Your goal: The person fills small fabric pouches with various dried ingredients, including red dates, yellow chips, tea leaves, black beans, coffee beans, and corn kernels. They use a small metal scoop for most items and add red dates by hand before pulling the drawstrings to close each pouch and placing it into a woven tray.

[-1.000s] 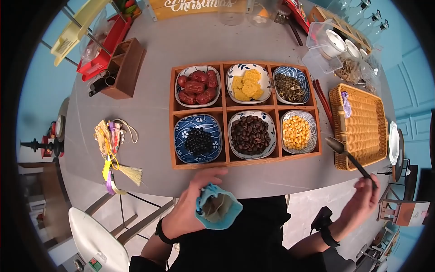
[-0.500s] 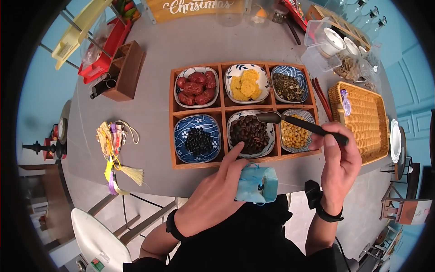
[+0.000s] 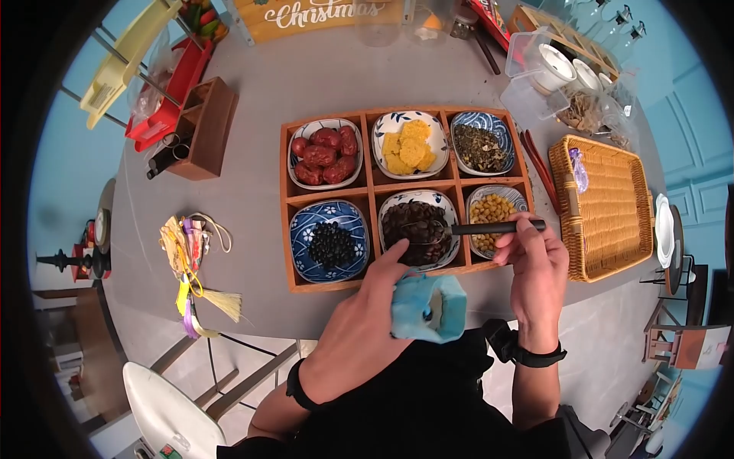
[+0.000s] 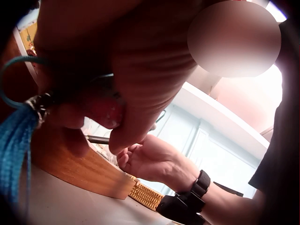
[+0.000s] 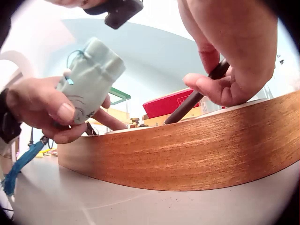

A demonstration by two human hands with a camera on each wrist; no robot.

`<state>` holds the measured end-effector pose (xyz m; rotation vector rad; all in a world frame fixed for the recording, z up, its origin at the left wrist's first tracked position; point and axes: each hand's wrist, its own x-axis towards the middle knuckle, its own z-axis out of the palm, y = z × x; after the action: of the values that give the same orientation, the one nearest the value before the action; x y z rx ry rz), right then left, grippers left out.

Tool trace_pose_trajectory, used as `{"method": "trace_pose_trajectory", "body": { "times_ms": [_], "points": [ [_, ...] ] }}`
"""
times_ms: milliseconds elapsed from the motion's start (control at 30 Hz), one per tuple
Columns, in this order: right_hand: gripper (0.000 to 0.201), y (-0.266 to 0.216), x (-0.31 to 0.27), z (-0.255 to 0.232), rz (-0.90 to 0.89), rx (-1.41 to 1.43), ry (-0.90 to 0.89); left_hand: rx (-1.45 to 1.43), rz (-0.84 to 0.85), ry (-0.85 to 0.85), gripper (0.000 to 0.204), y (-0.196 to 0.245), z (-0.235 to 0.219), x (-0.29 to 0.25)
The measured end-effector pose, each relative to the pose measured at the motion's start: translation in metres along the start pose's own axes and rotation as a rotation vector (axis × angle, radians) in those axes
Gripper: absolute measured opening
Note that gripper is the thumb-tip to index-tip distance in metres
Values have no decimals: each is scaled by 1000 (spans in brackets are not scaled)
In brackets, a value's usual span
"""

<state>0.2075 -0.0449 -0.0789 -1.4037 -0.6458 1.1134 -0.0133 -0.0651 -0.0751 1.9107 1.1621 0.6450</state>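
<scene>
My left hand (image 3: 348, 333) grips a light blue drawstring pouch (image 3: 447, 306), its mouth open and tilted to the right; a blue tassel (image 5: 21, 168) hangs from it in the right wrist view. One left finger reaches to the near rim of the bowl of coffee beans (image 3: 409, 218). With thumb and fingers my right hand (image 3: 539, 275) holds a spoon (image 3: 493, 228) by its dark handle. The spoon's head is down among the beans, partly hidden. Around it, the wooden divided tray (image 3: 329, 286) also holds corn kernels (image 3: 489, 210) and black beans (image 3: 332, 245).
The tray's back row has red dates (image 3: 325, 157), yellow pieces (image 3: 413, 145) and dried herbs (image 3: 480, 149). A wicker basket (image 3: 585, 264) stands on the right, tasselled pouches (image 3: 183, 245) lie left, and a wooden box (image 3: 206, 141) stands behind them.
My right hand has brought the spoon in from the right, over the corn, and lowered it into the coffee beans. My left hand has moved right and forward with the pouch, to the bowl.
</scene>
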Motion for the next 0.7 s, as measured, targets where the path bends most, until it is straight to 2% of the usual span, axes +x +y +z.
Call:
{"method": "trace_pose_trajectory", "body": {
  "times_ms": [100,300,333,500,600,700],
  "points": [
    [20,1,2,-5,-44,49,-6,-127,-96,41,69,1,-6,-9],
    [21,-9,0,-9,-110,92,6,36,-219,206,72,-13,-21,-25],
    [21,-13,-1,-9,-131,89,13,116,-187,245,70,-8,-23,-22],
    [21,-38,-12,-13,-245,103,15,124,-255,220,68,-6,-26,-15],
    [20,-54,-25,-8,-337,50,-60,142,-251,190,68,-3,-26,-13],
    [16,-65,-46,8,-313,-98,-171,114,-220,195,69,1,-24,-9]
  ]
}}
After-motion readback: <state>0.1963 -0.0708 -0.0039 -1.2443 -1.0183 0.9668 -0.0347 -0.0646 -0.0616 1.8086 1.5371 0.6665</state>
